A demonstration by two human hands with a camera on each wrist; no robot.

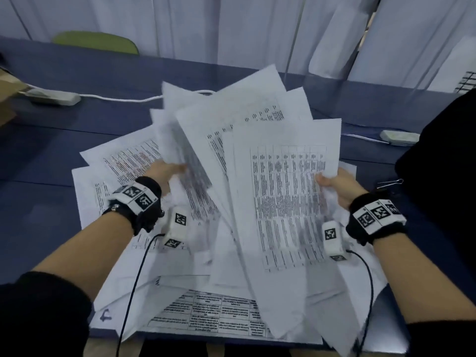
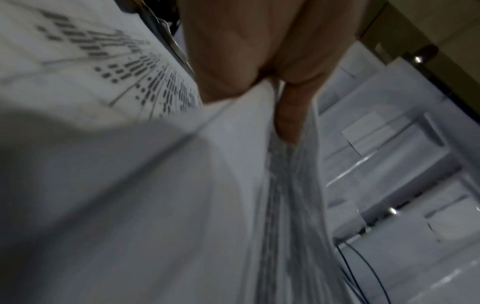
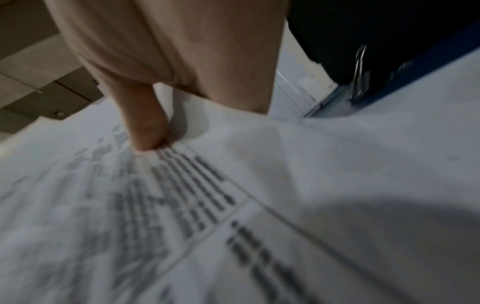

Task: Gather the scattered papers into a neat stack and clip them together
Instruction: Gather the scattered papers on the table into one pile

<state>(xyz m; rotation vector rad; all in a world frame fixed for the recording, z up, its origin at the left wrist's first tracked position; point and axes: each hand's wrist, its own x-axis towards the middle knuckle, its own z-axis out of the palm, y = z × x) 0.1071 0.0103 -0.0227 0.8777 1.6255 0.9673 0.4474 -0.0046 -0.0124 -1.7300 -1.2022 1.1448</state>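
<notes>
A fanned bundle of printed white papers (image 1: 260, 155) is lifted off the blue table (image 1: 51, 140), tilted and uneven. My left hand (image 1: 167, 173) grips its left edge; the left wrist view shows a finger (image 2: 288, 121) tucked between the sheets (image 2: 155, 185). My right hand (image 1: 334, 184) pinches the right edge, thumb (image 3: 148, 127) pressed on the top printed sheet (image 3: 207, 205). More loose papers (image 1: 201, 313) lie spread flat underneath. A binder clip (image 1: 389, 182) lies on the table right of my right hand, its wire handles (image 3: 359, 67) also showing in the right wrist view.
A white power strip (image 1: 51, 96) with its cable lies at the back left, a second white strip (image 1: 399, 137) at the right. A dark object (image 1: 443, 163) fills the right edge. A green chair back (image 1: 95, 42) stands behind the table before white curtains.
</notes>
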